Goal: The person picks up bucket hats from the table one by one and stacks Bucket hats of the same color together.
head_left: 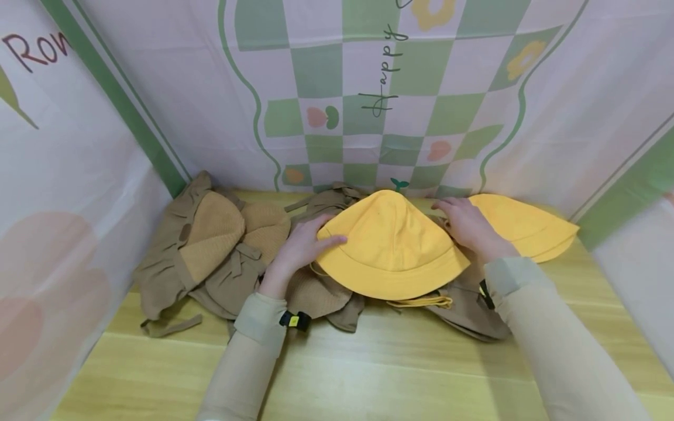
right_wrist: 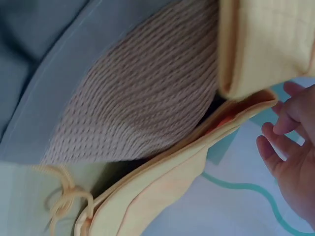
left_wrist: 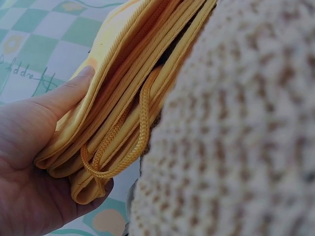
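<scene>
A yellow bucket hat (head_left: pixel 392 245) with a green sprout at its tip lies in the middle, over brown hats. My left hand (head_left: pixel 297 248) grips its left brim, thumb on top and fingers beneath. In the left wrist view, layered yellow brims (left_wrist: pixel 123 98) and a looped cord (left_wrist: pixel 145 118) show between thumb and fingers of that hand (left_wrist: pixel 34 147). My right hand (head_left: pixel 468 225) is between this hat and a second yellow hat (head_left: pixel 526 228) at the right. The right wrist view has this hand (right_wrist: pixel 295 147) holding nothing, fingers loosely bent near a yellow brim (right_wrist: pixel 256 101).
Brown hats with mesh panels (head_left: pixel 216 234) and ties are heaped at the left of the wooden table (head_left: pixel 358 362). Another brown brim (head_left: pixel 468 316) shows under the yellow hat's right side. A yellow cord (head_left: pixel 421 302) hangs at its front. Printed cloth walls (head_left: pixel 200 105) enclose the back and sides.
</scene>
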The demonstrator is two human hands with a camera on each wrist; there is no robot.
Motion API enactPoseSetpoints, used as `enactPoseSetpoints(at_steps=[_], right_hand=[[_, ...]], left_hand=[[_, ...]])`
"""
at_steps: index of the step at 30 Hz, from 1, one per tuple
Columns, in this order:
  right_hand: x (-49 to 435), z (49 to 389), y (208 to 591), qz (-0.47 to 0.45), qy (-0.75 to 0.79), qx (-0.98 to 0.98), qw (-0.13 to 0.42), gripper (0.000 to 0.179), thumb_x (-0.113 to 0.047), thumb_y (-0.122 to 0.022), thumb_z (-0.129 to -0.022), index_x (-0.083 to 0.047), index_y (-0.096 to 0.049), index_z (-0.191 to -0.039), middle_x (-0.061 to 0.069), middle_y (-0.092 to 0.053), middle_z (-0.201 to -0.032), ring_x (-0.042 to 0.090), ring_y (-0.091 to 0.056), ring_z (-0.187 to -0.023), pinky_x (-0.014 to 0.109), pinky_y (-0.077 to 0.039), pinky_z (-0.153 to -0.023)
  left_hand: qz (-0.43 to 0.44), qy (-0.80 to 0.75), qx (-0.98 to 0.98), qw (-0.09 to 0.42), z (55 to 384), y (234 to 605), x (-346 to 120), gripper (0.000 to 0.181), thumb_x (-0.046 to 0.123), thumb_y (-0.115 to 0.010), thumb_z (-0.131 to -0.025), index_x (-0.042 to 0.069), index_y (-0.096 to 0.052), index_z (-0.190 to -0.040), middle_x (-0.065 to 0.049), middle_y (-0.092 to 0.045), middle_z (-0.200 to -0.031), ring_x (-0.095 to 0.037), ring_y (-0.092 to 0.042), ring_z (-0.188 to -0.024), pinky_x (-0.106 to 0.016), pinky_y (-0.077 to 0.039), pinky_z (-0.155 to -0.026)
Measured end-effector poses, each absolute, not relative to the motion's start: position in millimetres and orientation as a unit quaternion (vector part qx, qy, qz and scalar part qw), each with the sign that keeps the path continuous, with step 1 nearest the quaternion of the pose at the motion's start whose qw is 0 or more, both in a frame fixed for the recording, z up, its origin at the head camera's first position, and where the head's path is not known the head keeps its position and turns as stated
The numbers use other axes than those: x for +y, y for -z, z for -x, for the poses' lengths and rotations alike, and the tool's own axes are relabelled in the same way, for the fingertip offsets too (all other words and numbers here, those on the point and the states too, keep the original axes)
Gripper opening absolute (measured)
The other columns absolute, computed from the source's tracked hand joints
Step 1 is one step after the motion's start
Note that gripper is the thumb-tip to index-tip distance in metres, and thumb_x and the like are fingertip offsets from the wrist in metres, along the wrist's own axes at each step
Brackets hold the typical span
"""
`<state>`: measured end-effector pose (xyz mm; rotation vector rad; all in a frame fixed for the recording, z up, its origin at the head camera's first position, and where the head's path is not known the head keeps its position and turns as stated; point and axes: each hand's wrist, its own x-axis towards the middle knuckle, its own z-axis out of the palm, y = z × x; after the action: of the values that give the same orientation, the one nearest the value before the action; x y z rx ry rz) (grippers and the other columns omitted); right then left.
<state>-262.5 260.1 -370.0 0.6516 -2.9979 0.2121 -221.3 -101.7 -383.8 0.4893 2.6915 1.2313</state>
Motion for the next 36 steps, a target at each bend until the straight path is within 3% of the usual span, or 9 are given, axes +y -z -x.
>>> enactPoseSetpoints(at_steps=[5,12,22,28,36], right_hand=[[269.7,261.4,377.0,-0.229,-0.031,-0.972,0.041,0.024,-0.002,-0.057,-0.098,0.002,-0.066,-0.12,0.027,-0.064,-0.125,0.051,-0.054,-0.119,0.065,-0.048,-0.09],[278.3,263.0,381.4,-0.245,0.004,-0.969,0.031,0.018,-0.005,-0.058,-0.098,0.001,-0.068,-0.113,0.024,-0.066,-0.117,0.046,-0.055,-0.116,0.06,-0.049,-0.092],[286.8,261.7,382.0,-0.261,0.046,-0.962,0.063,0.012,0.006,-0.061,-0.091,-0.001,-0.068,-0.085,0.02,-0.061,-0.1,0.041,-0.055,-0.101,0.052,-0.053,-0.078],[293.2,260.0,378.7,-0.279,0.065,-0.954,0.088,0.016,0.003,-0.061,-0.091,-0.01,-0.067,-0.085,0.013,-0.066,-0.098,0.04,-0.055,-0.1,0.053,-0.051,-0.067],[304.6,258.4,370.8,-0.244,0.053,-0.966,0.06,0.018,-0.007,-0.056,-0.099,-0.011,-0.055,-0.081,0.015,-0.071,-0.091,0.041,-0.054,-0.103,0.056,-0.047,-0.071]], left_hand=[[-0.163,-0.409,0.895,0.073,222.4,384.8,-100.9,0.064,0.056,-0.064,-0.092,0.021,-0.052,-0.144,-0.007,-0.067,-0.128,-0.025,-0.065,-0.112,-0.046,-0.051,-0.098],[-0.165,-0.406,0.896,0.069,223.1,386.3,-100.4,0.064,0.057,-0.064,-0.092,0.022,-0.052,-0.144,-0.006,-0.067,-0.127,-0.024,-0.065,-0.11,-0.045,-0.052,-0.097],[-0.165,-0.405,0.897,0.068,221.9,383.7,-100.1,0.063,0.055,-0.064,-0.093,0.021,-0.053,-0.143,-0.007,-0.067,-0.127,-0.025,-0.065,-0.111,-0.045,-0.052,-0.097],[-0.161,-0.404,0.898,0.069,220.6,382.7,-100.8,0.063,0.056,-0.064,-0.092,0.021,-0.052,-0.144,-0.007,-0.067,-0.128,-0.025,-0.065,-0.112,-0.046,-0.051,-0.098],[-0.161,-0.402,0.899,0.068,222.0,384.4,-100.0,0.063,0.056,-0.064,-0.093,0.022,-0.052,-0.144,-0.006,-0.066,-0.129,-0.025,-0.064,-0.113,-0.046,-0.051,-0.099]])
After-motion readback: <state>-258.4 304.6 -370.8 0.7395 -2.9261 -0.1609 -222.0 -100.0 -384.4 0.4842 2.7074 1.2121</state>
